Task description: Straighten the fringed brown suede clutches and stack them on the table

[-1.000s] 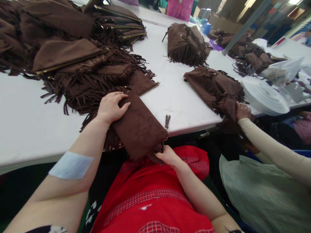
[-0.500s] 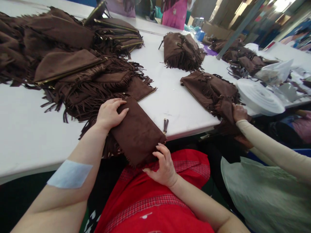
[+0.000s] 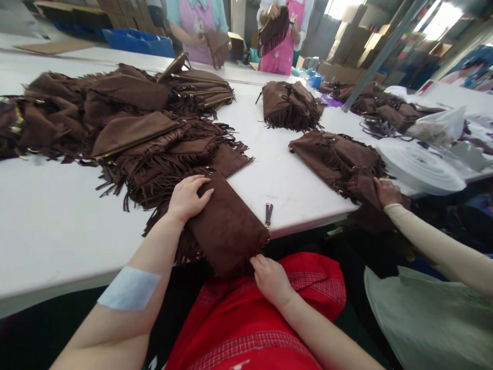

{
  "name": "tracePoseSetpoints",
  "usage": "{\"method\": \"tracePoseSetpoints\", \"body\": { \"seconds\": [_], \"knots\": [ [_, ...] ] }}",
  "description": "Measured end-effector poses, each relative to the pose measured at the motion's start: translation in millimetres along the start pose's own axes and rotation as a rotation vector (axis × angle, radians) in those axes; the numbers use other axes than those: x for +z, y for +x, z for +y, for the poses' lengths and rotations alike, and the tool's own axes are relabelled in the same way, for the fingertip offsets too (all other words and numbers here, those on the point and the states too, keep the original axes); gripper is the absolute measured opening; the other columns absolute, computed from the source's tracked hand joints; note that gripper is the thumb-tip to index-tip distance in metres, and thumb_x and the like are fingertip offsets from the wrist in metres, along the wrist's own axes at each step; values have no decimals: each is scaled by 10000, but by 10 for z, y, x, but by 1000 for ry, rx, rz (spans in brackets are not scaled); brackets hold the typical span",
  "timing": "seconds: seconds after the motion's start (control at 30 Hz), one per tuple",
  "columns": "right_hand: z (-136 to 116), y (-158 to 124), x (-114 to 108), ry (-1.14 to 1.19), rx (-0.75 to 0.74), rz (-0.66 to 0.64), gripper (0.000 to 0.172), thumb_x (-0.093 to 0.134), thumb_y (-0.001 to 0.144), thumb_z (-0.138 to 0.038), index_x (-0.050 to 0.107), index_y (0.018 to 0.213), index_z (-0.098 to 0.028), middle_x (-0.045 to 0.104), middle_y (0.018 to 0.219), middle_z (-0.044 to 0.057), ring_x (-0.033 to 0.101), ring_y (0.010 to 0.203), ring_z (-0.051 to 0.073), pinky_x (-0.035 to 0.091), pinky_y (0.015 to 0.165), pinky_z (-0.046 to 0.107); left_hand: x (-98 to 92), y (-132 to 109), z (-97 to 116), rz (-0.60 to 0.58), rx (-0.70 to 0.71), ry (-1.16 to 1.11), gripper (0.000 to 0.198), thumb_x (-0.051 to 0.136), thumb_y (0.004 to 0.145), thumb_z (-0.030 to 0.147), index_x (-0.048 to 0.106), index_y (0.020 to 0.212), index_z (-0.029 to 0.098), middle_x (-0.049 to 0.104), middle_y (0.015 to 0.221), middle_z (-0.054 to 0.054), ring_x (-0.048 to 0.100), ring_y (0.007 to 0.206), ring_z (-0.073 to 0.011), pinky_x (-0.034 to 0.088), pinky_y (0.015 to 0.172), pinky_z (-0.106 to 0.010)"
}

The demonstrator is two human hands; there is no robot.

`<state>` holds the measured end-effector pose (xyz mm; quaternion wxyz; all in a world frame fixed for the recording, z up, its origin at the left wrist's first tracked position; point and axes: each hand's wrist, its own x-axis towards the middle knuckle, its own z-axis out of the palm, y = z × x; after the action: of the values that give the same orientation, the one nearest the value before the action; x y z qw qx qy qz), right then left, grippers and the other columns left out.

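A brown pouch [image 3: 227, 228] is laid half over the table [image 3: 57, 226] edge. It is pinned flat under the open left hand [image 3: 187, 198], while its hanging corner is pinched by the right hand [image 3: 270, 277], probably to keep the fabric taut.

The right hand [image 3: 271, 277] is coming back down to the near edge of the bag [image 3: 227, 228]; half a second ago it was lifted with fingers spread over the bag's corner, and now its fingertips are pinching the fringe at the bag's lower edge, much as they were a second ago. The head is tipping up, so the view is taking in more of the far side: two people in pink aprons [image 3: 283, 51] are now showing beyond the table [image 3: 57, 226], each holding a brown bag. The bag, with the left hand [image 3: 188, 198] on it, is sitting lower in the view.
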<state>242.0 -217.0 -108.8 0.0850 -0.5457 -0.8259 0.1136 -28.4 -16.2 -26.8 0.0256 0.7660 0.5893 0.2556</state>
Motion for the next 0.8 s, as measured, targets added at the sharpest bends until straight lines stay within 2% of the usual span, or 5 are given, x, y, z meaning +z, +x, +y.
{"method": "tracePoseSetpoints", "body": {
  "seconds": [0.13, 0.3, 0.43, 0.63, 0.8],
  "knots": [
    [39, 55, 2, -50, 142, -273, 240, 478, 845, -96, 641, 1013, -146, 692, 969, 118, 665, 813, 228, 503, 698, 301, -2, 2, 6, -10, -4, -9, 451, 513, 879, 477, 671, 1186, 186, 633, 1304, -108, 557, 1235, -277, 406, 1110, -429],
    [224, -23, 88, -26, 187, -306, 309, 475, 832, -107, 647, 1087, -141, 694, 1009, 125, 666, 880, 232, 496, 752, 306, 1, 6, 12, -1, -2, -18, 459, 511, 878, 470, 672, 1188, 173, 632, 1303, -116, 552, 1239, -287, 403, 1110, -438],
    [429, -119, 139, 23, 271, -337, 218, 501, 805, -112, 702, 888, -122, 695, 963, 157, 659, 911, 264, 506, 808, 345, 9, 4, 3, 0, -13, -26, 446, 514, 877, 476, 672, 1185, 195, 633, 1302, -98, 552, 1236, -281, 402, 1108, -441],
    [431, -39, 50, 831, 245, 243, 380, 611, 817, -249, 612, 1191, -182, 664, 1197, 118, 613, 1113, 247, 486, 987, 378, 12, -5, 14, 3, -4, -38, 432, 529, 875, 453, 672, 1185, 188, 630, 1307, -99, 548, 1237, -272, 403, 1106, -426],
    [174, 208, 55, 1429, 336, 110, 313, 642, 767, -331, 662, 1034, -168, 732, 991, 76, 665, 957, 246, 535, 859, 359, 4, -17, 17, 0, -18, -30, 423, 531, 879, 453, 669, 1190, 202, 629, 1310, -87, 546, 1241, -261, 401, 1106, -418]
  ]
}}
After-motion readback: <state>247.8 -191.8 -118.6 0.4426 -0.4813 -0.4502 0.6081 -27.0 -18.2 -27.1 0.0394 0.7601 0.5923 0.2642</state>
